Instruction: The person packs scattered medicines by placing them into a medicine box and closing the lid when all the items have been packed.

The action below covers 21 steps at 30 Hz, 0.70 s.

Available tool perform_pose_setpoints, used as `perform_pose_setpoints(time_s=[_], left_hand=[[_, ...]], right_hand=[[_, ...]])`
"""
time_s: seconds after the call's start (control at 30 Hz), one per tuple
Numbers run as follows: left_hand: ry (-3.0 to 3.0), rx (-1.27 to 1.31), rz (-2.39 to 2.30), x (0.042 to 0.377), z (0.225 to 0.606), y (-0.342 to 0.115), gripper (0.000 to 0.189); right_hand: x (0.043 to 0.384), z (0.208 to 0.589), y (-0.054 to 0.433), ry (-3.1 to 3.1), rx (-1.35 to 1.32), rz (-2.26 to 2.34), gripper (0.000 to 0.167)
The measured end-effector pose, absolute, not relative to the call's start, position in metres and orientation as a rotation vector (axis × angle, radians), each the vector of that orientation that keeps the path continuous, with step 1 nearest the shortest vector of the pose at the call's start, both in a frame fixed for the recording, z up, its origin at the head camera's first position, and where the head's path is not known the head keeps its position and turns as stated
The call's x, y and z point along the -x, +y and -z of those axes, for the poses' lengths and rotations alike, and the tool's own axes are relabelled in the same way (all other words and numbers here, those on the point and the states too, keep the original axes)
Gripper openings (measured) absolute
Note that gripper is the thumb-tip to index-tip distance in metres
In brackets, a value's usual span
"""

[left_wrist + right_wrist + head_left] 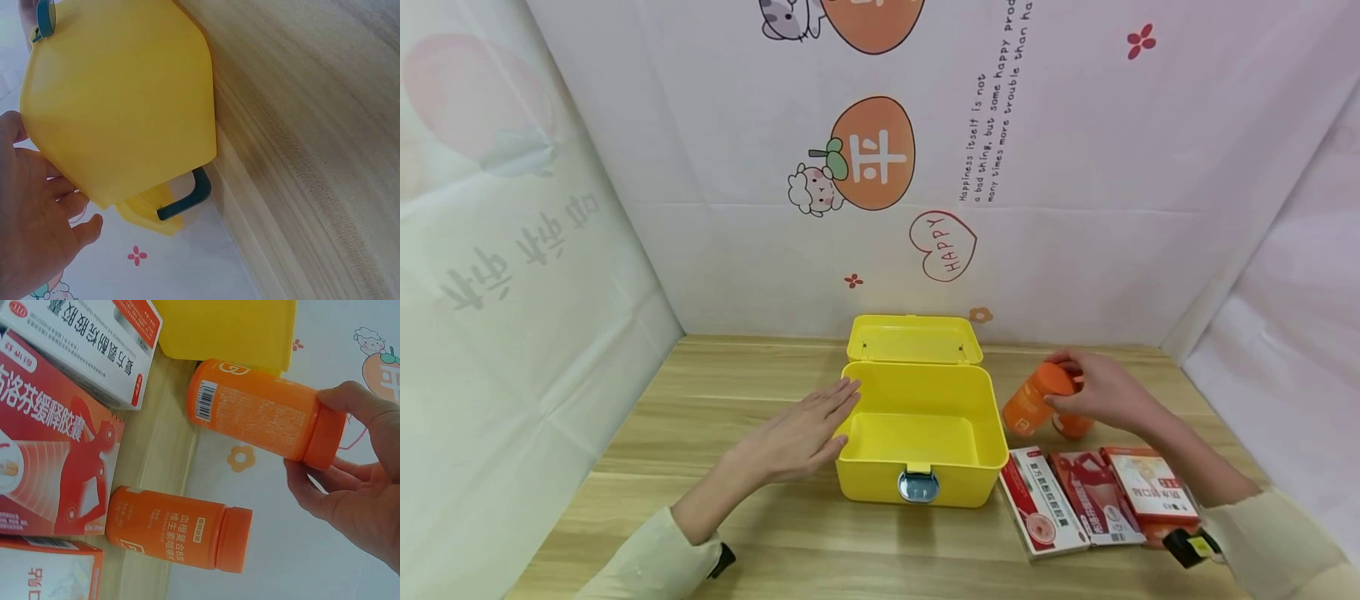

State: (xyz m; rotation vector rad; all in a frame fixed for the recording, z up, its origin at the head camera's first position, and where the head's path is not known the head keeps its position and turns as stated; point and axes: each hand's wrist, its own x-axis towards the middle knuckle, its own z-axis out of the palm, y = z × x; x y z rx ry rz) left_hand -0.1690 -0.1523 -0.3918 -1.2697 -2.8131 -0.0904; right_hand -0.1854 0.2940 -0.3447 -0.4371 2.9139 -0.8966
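Note:
A yellow storage box [917, 483] stands on the table with its lid [914, 340] swung back and its inside bare. My left hand [808, 429] rests at the box's left rim, fingers extended; the left wrist view shows the same hand [47, 219] along the box's upper edge. With my right hand [1101, 387] I pinch an orange bottle [262, 415] by its cap, and it leans toward the box. Behind it, a second orange bottle [175, 528] stands upright on the table, partly hidden in the head view.
Right of the box lie a white-and-red medicine box [1042, 502], a red medicine box [1095, 498] and an orange-and-white medicine box [1150, 483], side by side. A printed cloth wall [760, 267] closes off the table's back. The box's dark handle [194, 200] hangs at its rear.

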Motion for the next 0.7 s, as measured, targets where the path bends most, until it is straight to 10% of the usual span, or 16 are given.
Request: perform_pose_setpoints(time_s=[0.7], left_hand=[[-2.819, 1.269, 0.089, 0.168, 0.392, -0.152, 0.062]], right_hand=[[0.169, 0.339, 0.291, 2.791, 0.309, 1.219, 0.064]])
